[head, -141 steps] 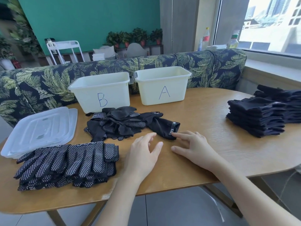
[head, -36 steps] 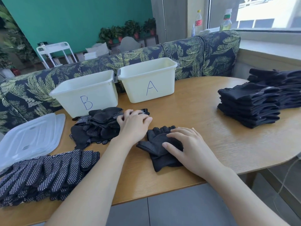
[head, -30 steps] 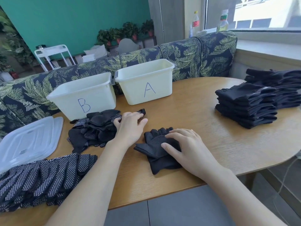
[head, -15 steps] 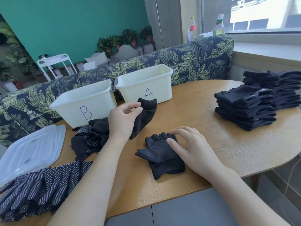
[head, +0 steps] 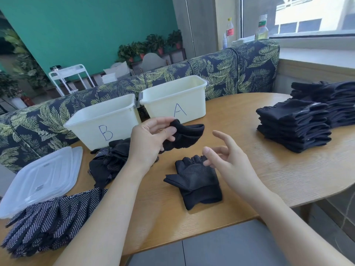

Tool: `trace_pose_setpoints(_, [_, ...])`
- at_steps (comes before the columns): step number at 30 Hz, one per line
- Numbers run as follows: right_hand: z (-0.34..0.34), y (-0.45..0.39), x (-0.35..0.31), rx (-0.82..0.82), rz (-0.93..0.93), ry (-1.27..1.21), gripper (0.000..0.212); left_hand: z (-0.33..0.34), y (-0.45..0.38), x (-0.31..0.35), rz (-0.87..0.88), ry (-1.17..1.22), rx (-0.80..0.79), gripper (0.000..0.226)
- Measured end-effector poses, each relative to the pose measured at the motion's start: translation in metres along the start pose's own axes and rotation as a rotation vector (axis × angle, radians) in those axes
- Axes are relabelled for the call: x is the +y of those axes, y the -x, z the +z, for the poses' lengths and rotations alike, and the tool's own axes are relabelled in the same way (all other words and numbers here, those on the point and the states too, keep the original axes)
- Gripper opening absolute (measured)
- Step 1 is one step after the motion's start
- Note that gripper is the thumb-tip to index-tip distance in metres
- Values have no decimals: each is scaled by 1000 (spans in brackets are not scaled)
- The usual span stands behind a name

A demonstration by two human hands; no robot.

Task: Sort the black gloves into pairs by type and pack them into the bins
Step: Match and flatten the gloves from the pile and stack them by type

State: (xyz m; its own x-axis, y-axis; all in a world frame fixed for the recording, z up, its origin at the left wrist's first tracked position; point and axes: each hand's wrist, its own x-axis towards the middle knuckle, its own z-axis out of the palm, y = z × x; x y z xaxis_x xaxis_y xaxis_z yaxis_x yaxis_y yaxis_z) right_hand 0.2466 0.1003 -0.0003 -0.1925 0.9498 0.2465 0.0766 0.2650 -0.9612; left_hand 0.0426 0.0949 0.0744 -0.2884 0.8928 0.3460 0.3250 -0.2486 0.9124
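**A:** What's the setting?

**B:** A rounded wooden table (head: 269,181) before a leaf-print sofa (head: 230,68), with a teal wall behind. At nine o'clock lie clear plastic lids (head: 40,177); at seven o'clock, a fanned heap of dotted gloves (head: 48,223), probably one type set aside.

**A:** And the bins?

**B:** Bin B (head: 103,120) at eleven o'clock and bin A (head: 172,100) at twelve stand side by side, letters facing the person. I can see nothing in them from this angle. An unsorted pile (head: 109,160) sits just in front of bin B.

**A:** The hands?

**B:** The left hand (head: 149,139) is raised above the table, its grip clenched on a plain black glove (head: 184,135), bunched between thumb and fingers in front of bin A. I'd judge it was picked to match the fingerless glove (head: 194,179) lying flat at the centre, cuff towards the person.

**A:** The right?

**B:** The right hand (head: 230,162) hovers over that flat glove, its grip released, fingers loosely spread and grasping nothing, seemingly ready to take the held glove's free end.

**A:** Further right?

**B:** Two neat stacks of folded black gloves (head: 294,125) at two o'clock, well apart from the work.
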Motion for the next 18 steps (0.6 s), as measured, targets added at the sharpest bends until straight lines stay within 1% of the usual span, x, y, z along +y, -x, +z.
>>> trace_pose_setpoints(3, [2, 2, -4, -71, 34, -137, 57, 0, 12, 2, 15, -13, -74, 22])
trace_pose_setpoints(8, [5, 4, -15, -180, 157, -339, 49, -5, 31, -4, 13, -22, -161, 20])
trace_pose_setpoints(11, [9, 3, -13, -189, 258, -442, 51, -7, 42, -8, 10, -5, -171, 21])
trace_pose_setpoints(13, [12, 1, -10, -166, 289, -497, 43, -6, 50, -11, 7, -18, -161, 22])
trace_pose_setpoints(15, [14, 0, -9, -147, 292, -560, 27, -3, 60, -15, 12, -24, -127, 23])
trace_pose_setpoints(16, [14, -1, -7, -134, 292, -587, 22, -1, 67, -18, 9, -5, -92, 23])
trace_pose_setpoints(18, [13, -2, -5, -115, 285, -625, 20, 4, 81, -26, -7, 48, 17, 20])
